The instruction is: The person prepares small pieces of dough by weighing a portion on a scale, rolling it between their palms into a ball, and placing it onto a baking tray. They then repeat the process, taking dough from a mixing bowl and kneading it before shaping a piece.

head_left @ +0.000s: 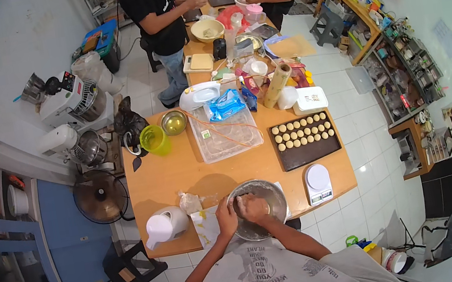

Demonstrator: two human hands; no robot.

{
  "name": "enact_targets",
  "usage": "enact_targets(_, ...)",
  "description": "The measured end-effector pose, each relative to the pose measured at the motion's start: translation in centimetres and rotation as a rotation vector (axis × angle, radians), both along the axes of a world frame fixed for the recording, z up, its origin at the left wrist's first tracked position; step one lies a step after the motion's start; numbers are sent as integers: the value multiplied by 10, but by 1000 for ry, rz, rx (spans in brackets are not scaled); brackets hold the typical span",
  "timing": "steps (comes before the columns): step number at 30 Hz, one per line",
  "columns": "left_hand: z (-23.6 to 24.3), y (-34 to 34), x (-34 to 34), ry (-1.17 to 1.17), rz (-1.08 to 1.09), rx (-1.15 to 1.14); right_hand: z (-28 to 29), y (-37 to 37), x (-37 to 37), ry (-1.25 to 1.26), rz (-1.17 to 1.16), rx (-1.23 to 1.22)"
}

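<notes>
Close in front of me a metal mixing bowl (274,194) stands at the table's near edge, its inside smeared pale. My left hand (227,218) holds the bowl's left rim. Inside the bowl, my right hand (254,208) is curled downward, its fingers coated with something pale like flour or dough; what lies under them is hidden. A white sheet (207,228) with yellow marks lies partly beneath the bowl. Left of it are a crumpled clear plastic bag (190,202) and a white pitcher (167,225). A white digital kitchen scale (317,180) sits to the right.
A dark baking tray (300,158) bears rows of round pale dough balls. Farther up the wooden table (184,175) are a clear plastic container (225,135), a yellow-green jug (155,141) and a metal bowl (174,123). Two people work at the far end.
</notes>
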State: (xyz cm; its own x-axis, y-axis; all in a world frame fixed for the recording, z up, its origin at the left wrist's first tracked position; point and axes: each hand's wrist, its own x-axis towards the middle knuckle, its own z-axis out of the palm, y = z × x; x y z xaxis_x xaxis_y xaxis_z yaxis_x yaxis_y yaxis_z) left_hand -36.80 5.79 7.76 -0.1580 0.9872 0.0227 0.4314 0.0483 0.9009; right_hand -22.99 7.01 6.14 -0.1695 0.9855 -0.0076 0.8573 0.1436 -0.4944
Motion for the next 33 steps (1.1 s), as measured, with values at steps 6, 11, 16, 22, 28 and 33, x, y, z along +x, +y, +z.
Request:
enact_targets(6, 7, 5, 0, 64, 4, 101, 1, -3, 53, 519, 7, -34)
enact_targets(11, -4, 9, -3, 33, -35, 118, 13, -22, 71, 247, 140, -193)
enact_targets(16, -12, 6, -4, 36, -23, 98, 29, -18, 65, 74, 104, -257)
enact_targets(22, -11, 6, 4, 42, 9, 125, 6, -12, 53, -96, 146, -26)
enact_targets(28, -26, 1, 0, 13, 58, 45, 30, -16, 62, -72, 310, -39)
enact_targets(33, -34, 0, 1, 138, 95, 84, 43, 10, 51, -43, 210, -217)
